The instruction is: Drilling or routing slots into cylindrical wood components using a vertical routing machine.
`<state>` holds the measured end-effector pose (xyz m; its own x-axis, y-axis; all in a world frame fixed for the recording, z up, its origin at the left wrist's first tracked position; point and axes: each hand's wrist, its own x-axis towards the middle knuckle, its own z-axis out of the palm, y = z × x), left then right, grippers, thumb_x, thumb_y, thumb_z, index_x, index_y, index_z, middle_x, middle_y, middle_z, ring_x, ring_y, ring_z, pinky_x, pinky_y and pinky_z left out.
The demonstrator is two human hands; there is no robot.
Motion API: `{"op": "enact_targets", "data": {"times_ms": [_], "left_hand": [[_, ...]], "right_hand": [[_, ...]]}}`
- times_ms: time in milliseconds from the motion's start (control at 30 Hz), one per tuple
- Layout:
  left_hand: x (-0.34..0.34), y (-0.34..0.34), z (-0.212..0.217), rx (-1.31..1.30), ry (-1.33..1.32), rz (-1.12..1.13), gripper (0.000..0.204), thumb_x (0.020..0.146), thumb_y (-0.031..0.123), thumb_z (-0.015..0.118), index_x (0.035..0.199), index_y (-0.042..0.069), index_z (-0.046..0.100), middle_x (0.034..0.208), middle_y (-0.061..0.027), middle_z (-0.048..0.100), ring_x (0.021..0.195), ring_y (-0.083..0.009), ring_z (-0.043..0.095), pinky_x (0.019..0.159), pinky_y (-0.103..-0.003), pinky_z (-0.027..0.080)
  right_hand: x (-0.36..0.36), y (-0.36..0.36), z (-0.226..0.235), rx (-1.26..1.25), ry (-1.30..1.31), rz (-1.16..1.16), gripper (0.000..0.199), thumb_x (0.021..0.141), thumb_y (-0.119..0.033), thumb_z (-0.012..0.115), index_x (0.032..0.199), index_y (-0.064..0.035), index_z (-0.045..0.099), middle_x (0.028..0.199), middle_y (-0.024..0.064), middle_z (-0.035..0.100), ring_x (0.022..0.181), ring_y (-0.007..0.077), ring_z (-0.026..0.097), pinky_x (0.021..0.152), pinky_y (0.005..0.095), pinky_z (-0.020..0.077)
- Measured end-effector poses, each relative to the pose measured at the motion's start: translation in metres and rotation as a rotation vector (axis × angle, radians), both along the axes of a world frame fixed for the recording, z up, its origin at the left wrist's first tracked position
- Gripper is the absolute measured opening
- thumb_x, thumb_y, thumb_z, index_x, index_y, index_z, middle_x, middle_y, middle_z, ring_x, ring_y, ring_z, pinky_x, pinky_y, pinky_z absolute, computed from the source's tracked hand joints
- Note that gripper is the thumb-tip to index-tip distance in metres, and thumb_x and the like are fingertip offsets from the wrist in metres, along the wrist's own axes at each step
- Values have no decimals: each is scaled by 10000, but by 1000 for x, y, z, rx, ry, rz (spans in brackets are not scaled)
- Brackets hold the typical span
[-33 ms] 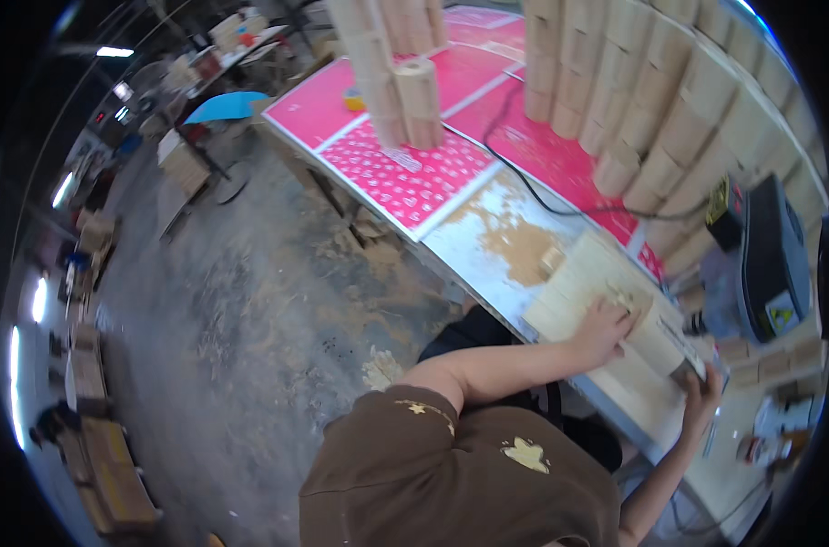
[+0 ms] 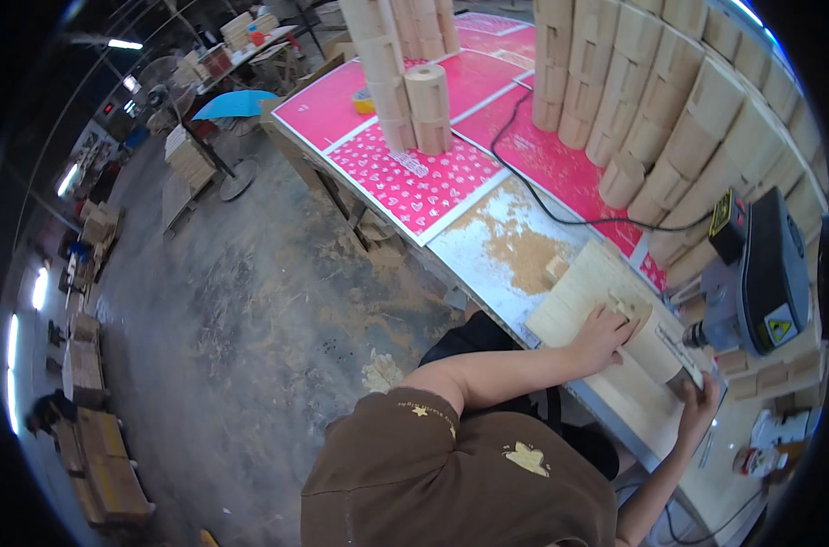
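— Your left hand [image 2: 601, 337] lies flat, fingers spread, pressing on the near end of a round wooden cylinder [image 2: 653, 345] that lies on its side on a pale wooden board [image 2: 583, 287].

— And your right?

— Your right hand [image 2: 699, 407] cups the cylinder's other end, fingers curled against it, so the piece sits between your two palms at the bench's near edge. It lies right under the grey-and-black drill press [image 2: 761, 273], whose chuck is just beside it.

— What lies around you?

— One small wood block [image 2: 556, 270] sits on the board, apart from your fingers, with sawdust [image 2: 514, 242] beyond it. A black cable [image 2: 542, 196] crosses the pink patterned sheets [image 2: 405, 178], and stacked wooden cylinders [image 2: 669, 118] rise behind the machine.
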<state>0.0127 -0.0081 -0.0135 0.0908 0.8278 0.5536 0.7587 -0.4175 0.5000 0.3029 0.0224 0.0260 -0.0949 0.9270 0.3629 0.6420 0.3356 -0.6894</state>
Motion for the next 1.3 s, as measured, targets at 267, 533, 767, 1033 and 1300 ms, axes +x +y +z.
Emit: {"op": "enact_targets", "data": {"times_ms": [267, 533, 767, 1033, 1300], "left_hand": [[-47, -2, 5, -54, -100, -81, 628, 540, 220, 772, 1124, 122, 561, 886, -22, 523, 927, -241, 475, 907, -411, 316], [-44, -3, 4, -76, -59, -53, 600, 556, 250, 765, 1112, 149, 566, 862, -13, 513, 908, -234, 470, 824, -399, 317], [-29, 10, -18, 19, -54, -70, 450, 472, 268, 786, 855, 124, 599, 831, -56, 547, 839, -276, 517, 720, -427, 350], [-48, 8, 12, -79, -14, -128, 544, 575, 238, 770, 1079, 114, 607, 786, -28, 524, 796, -228, 508, 721, -388, 337], [-45, 4, 7, -83, -1, -97, 534, 627, 244, 757, 1119, 107, 597, 769, -9, 507, 792, -203, 499, 746, -359, 310]], "right_hand": [[-35, 8, 12, -60, 224, 170, 376, 796, -12, 628, 1156, -8, 524, 1090, 81, 534, 982, 212, 529, 883, 295, 399], [-14, 87, 189, 363, 262, -142, 447, 967, -312, 368, 1307, -34, 448, 1331, 159, 442, 1246, 228, 414, 1034, 361, 310], [47, 136, 191, 432, -303, -6, 419, 886, -199, 472, 1219, 53, 515, 1216, 161, 559, 1116, 227, 532, 968, 306, 372], [-86, -28, 205, 388, -175, -241, 250, 919, -222, 521, 818, -6, 596, 593, 87, 498, 529, 161, 434, 530, 272, 384], [-97, -46, 73, 497, 46, -181, 117, 867, -69, 551, 900, -5, 644, 670, 87, 556, 581, 183, 522, 545, 287, 390]]}}
